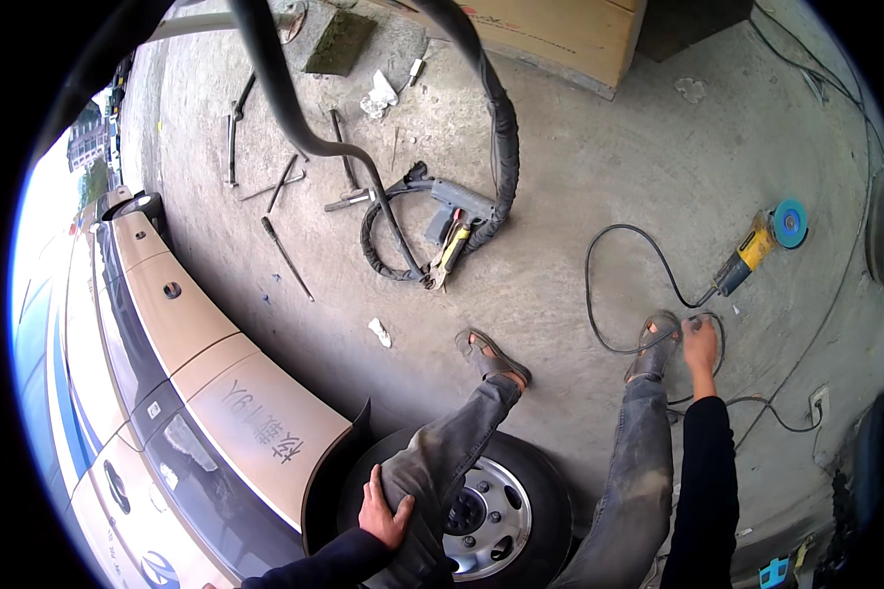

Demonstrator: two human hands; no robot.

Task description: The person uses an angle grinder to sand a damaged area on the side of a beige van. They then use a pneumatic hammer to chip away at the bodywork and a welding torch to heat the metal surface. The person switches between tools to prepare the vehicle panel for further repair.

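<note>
My left hand point(383, 512) lies on my left knee, fingers spread over the grey trouser leg, holding nothing. Low beside my right foot point(655, 339), my right hand point(699, 346) has its fingers closed; a small dark grey thing shows at their tips, too small to name. The black power cord point(611, 227) passes by these fingers. It leads to a yellow and black angle grinder point(752, 249) with a blue-green disc point(790, 225), lying on the floor ahead and to the right of that hand.
Beside me are a wheel point(501, 520) and a beige vehicle point(265, 422). Ahead lie a grey welding gun point(462, 201), yellow-handled locking pliers point(452, 247), a steel bar point(287, 257) and other tools. Thick hoses point(502, 128) hang overhead. A wooden box point(560, 39) stands farther off.
</note>
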